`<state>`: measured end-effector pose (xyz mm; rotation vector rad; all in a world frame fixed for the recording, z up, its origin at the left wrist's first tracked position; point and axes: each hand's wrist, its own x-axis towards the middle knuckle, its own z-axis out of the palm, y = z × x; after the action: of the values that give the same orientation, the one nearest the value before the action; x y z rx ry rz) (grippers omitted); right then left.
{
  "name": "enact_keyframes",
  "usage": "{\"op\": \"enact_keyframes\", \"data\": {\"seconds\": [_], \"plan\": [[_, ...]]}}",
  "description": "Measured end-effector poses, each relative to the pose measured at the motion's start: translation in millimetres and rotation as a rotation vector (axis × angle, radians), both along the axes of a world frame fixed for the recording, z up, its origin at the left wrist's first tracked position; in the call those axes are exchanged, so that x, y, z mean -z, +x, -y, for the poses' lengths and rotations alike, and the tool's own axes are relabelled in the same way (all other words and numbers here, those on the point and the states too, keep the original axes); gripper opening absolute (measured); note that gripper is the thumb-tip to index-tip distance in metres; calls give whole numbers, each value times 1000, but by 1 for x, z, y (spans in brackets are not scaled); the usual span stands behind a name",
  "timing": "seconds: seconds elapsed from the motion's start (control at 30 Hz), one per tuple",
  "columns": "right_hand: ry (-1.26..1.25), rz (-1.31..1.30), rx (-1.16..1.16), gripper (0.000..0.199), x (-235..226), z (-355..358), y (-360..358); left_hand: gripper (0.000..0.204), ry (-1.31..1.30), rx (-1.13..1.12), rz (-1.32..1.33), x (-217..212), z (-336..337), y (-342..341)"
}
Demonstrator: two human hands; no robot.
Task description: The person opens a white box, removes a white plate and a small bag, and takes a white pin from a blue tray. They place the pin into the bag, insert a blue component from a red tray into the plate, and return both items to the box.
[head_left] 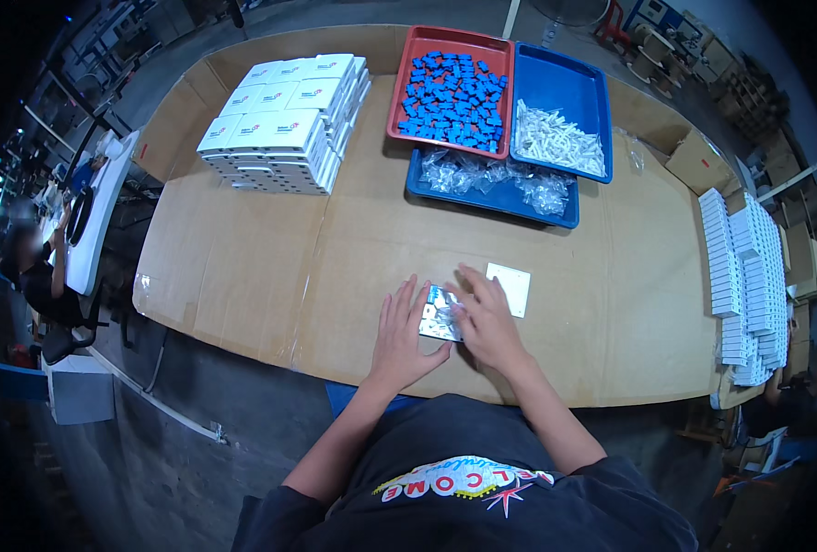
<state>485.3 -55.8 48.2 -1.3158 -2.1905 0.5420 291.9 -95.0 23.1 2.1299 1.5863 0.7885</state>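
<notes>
A small open box [427,326] lies on the cardboard-covered table in front of me, with a shiny clear plastic packet [441,318] and a bit of blue inside it. My left hand [403,333] lies along the box's left side, fingers stretched forward and thumb spread at the near edge. Over the box's right side is my right hand [489,320], its fingers apart and its fingertips above the contents. Whether they pinch anything small is hard to make out. Just right of that hand a flat white square cover [511,288] lies on the table.
A red tray [397,115] of blue pieces and a blue tray [560,66] of white pieces stand at the back, above another blue tray [482,207] with clear packets. White boxes [284,120] are stacked back left, more white boxes [744,276] at right. A person [45,267] sits far left.
</notes>
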Motion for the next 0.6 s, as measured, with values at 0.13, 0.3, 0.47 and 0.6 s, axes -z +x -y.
{"op": "enact_keyframes", "data": {"seconds": [0.13,0.3,0.47,0.6], "plan": [[26,-21,131,45,-5,-6,47,110,64,-69,62,-3,4,2],[-35,60,119,57,7,-5,94,112,34,-157,-15,-10,12,22],[-156,37,144,49,-17,1,87,109,17,-246,-80,-6,12,30],[-193,-104,167,29,-32,-1,86,106,6,-215,-25,-7,13,28]]}}
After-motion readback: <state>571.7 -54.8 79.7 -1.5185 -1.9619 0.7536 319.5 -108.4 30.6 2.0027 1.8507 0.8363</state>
